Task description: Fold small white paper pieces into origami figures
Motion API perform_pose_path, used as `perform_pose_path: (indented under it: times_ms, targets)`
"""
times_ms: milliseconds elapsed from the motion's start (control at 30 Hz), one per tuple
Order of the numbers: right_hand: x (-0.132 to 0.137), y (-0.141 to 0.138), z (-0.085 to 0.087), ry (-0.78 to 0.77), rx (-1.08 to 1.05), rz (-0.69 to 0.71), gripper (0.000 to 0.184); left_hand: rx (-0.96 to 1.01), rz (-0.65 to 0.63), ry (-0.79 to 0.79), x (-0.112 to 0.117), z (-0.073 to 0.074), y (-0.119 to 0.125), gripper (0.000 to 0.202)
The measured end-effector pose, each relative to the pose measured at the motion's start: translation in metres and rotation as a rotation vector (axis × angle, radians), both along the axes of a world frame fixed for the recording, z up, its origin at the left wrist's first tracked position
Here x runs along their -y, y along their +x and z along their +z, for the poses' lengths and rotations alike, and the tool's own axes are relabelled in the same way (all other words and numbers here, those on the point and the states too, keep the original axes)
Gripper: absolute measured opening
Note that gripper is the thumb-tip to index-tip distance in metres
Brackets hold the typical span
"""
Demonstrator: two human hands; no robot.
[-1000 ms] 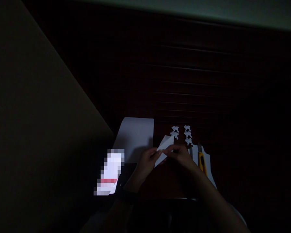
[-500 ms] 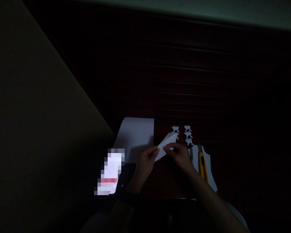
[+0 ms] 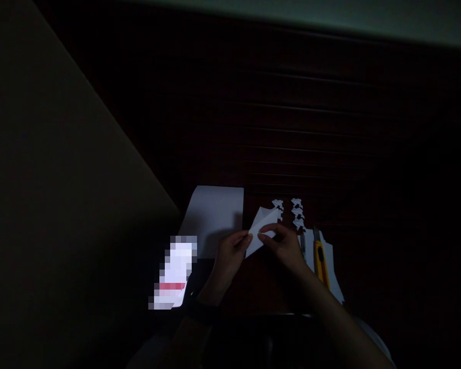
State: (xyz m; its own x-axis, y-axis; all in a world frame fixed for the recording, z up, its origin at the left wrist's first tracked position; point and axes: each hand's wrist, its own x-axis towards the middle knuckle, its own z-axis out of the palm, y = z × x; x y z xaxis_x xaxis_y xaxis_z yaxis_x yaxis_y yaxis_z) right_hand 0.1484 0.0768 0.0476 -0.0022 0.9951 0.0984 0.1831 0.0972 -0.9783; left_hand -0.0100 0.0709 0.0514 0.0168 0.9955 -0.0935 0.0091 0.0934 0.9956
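Between my two hands is a folded piece of white paper (image 3: pixel 264 219), raised over the dark table, with a crease and a flap showing at its upper end. My left hand (image 3: pixel 230 251) pinches its lower left edge between thumb and fingers. On its right side my right hand (image 3: pixel 282 243) pinches the paper, thumb and index finger close together. Just beyond the paper, small folded paper pieces stand in two short columns, a left one (image 3: pixel 277 203) partly covered by the held paper and a right one (image 3: pixel 297 212).
Left of my hands lies a large white sheet (image 3: pixel 215 210), with a bright, pixelated screen (image 3: pixel 174 271) nearer me. A yellow utility knife (image 3: pixel 321 264) rests on white paper (image 3: pixel 333 271) at the right, beside my forearm. A wall (image 3: pixel 72 179) rises on the left. The scene is dim.
The upper flap of the folded paper has opened wider toward the left, showing more of its inside. Both hands keep nearly the same place and grip.
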Motion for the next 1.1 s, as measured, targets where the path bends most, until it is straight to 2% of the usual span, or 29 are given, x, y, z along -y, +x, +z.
perform_pose_path:
  times_ms: [100, 333, 700, 933, 1100]
  targets:
    - [0.0003, -0.0016, 0.0009, 0.016, -0.002, 0.013, 0.017, -0.03, -0.022, -0.005, 0.0002, 0.0006, -0.0004, 0.024]
    - [0.0005, -0.0001, 0.0005, 0.023, -0.037, 0.019, 0.014, -0.004, 0.022, -0.043, 0.0015, 0.0003, -0.0015, 0.027]
    - [0.0021, -0.0017, 0.001, 0.005, -0.017, -0.121, 0.02, 0.041, 0.003, -0.045, 0.0029, 0.0015, -0.0001, 0.024]
    - [0.0016, -0.0028, 0.001, -0.004, -0.033, -0.107, 0.02, 0.059, -0.007, -0.057, 0.0001, -0.0002, -0.0014, 0.037]
    - [0.0016, -0.0023, 0.0006, 0.007, -0.046, -0.076, 0.019, -0.017, 0.015, -0.042, 0.0003, -0.0019, -0.0031, 0.03]
